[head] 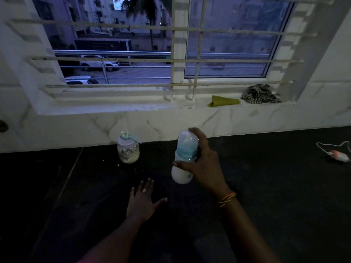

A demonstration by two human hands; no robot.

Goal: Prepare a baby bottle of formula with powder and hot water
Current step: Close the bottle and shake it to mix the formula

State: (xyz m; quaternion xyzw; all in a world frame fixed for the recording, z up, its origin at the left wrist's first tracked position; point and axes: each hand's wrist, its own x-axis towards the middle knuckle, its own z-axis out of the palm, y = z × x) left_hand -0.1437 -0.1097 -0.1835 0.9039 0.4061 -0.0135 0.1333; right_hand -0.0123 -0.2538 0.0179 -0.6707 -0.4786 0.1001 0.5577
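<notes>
A baby bottle (183, 160) with a clear cap, a teal collar and white liquid in its lower half is held above the dark counter (266, 186). My right hand (203, 162) grips it from the right side, forefinger on the cap and thumb across the body. It leans slightly. My left hand (141, 203) lies flat on the counter with spread fingers, below and left of the bottle. A small clear powder jar (128, 150) with a pale scoop on its lid stands at the back near the wall.
A white cable with a small orange-and-white device (338, 155) lies at the right on the counter. On the window sill rest a green cloth (224, 101) and a striped cloth (261, 94). The barred window stands behind the tiled wall.
</notes>
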